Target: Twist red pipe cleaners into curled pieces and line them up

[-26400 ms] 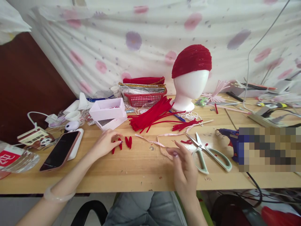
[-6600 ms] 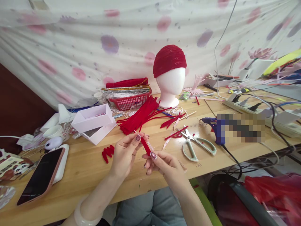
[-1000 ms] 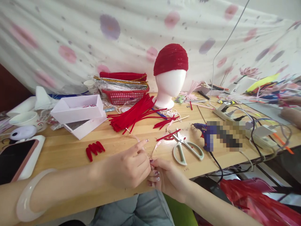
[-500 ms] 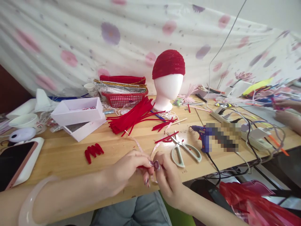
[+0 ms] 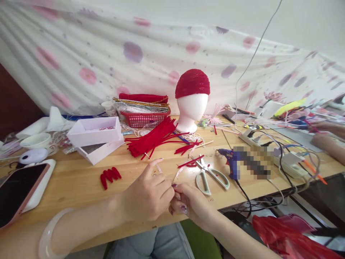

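Note:
My left hand (image 5: 149,194) and my right hand (image 5: 190,203) meet fingertip to fingertip over the table's front edge. Left index finger points up and away; the other fingers curl in. Thumb and fingers of the right hand are pinched together. Between them is a short red pipe cleaner, glimpsed a moment ago but now covered by the fingers. A measuring tape (image 5: 178,174) runs out on the table beyond the hands. Several red folded pipe-cleaner petals (image 5: 110,177) lie to the left. White-handled scissors (image 5: 210,174) rest partly spread, right of the hands, by cut red pieces (image 5: 190,161).
Farther back lie a red pipe-cleaner bundle (image 5: 152,138), a red basket (image 5: 145,119) and a white mannequin head (image 5: 192,108) with a red cap. A blue glue gun (image 5: 231,162), power strips and cables fill the right. Another person's hands (image 5: 327,133) work at far right.
My left hand has turned its back to the camera and raised its index finger. The red piece has gone out of sight behind the fingers. The view has tilted slightly upward.

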Demonstrator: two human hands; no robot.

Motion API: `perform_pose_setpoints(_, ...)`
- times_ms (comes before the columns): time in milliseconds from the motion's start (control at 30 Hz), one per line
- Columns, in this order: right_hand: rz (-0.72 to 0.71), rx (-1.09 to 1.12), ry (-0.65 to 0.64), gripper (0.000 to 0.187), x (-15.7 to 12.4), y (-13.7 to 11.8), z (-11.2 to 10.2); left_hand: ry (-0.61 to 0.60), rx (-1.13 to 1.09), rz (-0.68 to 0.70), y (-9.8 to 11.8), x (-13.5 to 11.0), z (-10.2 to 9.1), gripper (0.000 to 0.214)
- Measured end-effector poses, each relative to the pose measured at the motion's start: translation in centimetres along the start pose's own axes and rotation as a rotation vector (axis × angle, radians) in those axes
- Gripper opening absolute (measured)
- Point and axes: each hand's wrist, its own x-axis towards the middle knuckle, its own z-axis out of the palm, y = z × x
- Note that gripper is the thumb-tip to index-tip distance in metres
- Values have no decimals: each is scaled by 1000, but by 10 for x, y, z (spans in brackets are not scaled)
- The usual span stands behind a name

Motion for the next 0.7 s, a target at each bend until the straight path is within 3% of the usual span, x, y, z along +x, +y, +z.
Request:
perform_pose_setpoints(67, 171, 62, -46, 33, 1, -1, -3, 0, 141, 122, -1, -5, 4, 26)
perform_pose_setpoints(133, 235, 95, -57, 33, 1, 0, -5, -22, 194, 194, -1, -9, 7, 25)
perform_pose_setpoints(267, 74, 114, 21, 36, 2, 8, -2, -26, 117, 106, -1, -10, 11, 27)
perform_pose_setpoints(400, -140, -41, 120, 42, 7, 16, -1, -76, -265, -184, 2, -4, 10, 28)
perform_pose_setpoints(567, -432, -297, 171, 40, 10, 18, -2, -232, -874, -747, 5, 9, 4, 28)
perform_pose_setpoints(700, -685, -563, 203, 34, 3, 16, 1, -139, -1506, -1083, 13, 18, 5, 20)
